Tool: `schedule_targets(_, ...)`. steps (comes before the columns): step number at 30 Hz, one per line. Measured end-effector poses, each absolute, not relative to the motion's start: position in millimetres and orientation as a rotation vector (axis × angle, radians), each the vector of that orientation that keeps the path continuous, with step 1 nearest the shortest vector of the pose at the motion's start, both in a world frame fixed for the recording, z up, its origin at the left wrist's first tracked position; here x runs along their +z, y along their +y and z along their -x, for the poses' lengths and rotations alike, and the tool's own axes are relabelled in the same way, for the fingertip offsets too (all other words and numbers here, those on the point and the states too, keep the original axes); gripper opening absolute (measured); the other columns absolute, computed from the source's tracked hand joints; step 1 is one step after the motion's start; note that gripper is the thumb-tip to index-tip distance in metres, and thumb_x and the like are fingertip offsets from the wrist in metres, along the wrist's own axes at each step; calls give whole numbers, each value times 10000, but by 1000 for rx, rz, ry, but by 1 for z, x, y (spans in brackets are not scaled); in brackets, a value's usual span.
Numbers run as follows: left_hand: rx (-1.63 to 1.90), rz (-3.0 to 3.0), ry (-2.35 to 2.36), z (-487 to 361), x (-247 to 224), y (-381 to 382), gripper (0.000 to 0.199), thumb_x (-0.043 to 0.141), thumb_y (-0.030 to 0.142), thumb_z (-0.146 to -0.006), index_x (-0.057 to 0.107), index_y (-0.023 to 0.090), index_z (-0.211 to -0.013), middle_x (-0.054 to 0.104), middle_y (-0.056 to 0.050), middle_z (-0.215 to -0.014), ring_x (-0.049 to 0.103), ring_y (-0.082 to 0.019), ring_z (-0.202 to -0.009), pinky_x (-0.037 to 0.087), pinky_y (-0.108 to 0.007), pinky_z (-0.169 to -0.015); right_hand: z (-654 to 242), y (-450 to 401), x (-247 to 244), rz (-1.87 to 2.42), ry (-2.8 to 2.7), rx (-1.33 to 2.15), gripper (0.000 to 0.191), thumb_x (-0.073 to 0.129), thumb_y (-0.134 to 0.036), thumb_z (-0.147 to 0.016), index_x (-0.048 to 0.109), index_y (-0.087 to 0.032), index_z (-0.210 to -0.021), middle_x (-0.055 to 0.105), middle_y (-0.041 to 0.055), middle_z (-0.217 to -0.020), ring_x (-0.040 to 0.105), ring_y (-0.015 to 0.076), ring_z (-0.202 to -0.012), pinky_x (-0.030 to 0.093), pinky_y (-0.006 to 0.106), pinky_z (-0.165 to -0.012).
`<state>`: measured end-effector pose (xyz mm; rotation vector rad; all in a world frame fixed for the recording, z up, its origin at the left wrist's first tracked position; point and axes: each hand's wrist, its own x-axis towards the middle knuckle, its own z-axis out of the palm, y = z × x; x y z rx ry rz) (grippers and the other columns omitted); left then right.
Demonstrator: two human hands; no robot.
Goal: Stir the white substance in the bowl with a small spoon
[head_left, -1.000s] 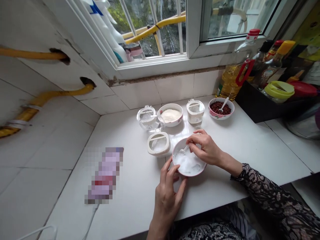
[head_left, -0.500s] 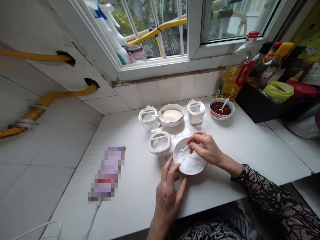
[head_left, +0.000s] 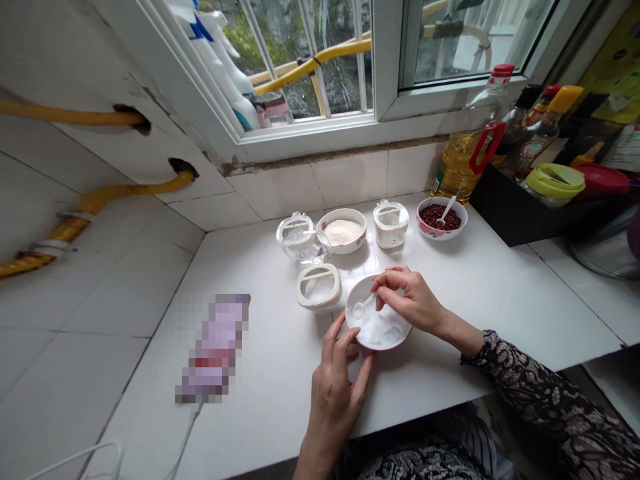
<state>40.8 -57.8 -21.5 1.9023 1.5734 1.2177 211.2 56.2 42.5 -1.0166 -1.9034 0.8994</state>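
While I watched remotely, the spoon point(head_left: 366, 304) shifted slightly toward the near-left side of the bowl point(head_left: 358, 292).
The right hand point(head_left: 414, 300) pinched its handle and the left hand point(head_left: 333, 390) clasped the bowl, which sat on the table point(head_left: 273, 347) just beside 1 white container point(head_left: 319, 303). I judged the white grains point(head_left: 377, 328) were still being worked.

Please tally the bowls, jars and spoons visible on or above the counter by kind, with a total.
Bowls: 3 (front bowl, pale-grain bowl, dark-red-filled bowl)
Jars: 3 (open jar, back-left jar, back-right jar)
Spoons: 2 (held spoon, resting spoon)
Total: 8
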Motion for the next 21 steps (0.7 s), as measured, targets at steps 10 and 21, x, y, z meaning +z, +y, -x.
schedule_targets(10,1220,-1900,1575,-43,-18,-58,307,555,219,-939,520,236,-1243,483,-145,-1448,717,-130,-758,656,-281,-635,-220,67,48,993,-1461,1339,115,575,-247,-815,651,-167,-781,689,7,-576,642,150,-584,538,316,-699)
schedule_targets(21,1246,-1955,1524,-42,-22,-56,340,553,214,-944,500,241,-1279,474,-151,-1462,725,-146,-801,660,-300,-682,-187,54,47,645,-1965,594,212,465,-184,-982,639,-198,-1102,763,73,-952,697,185,-923,541,396,-887)
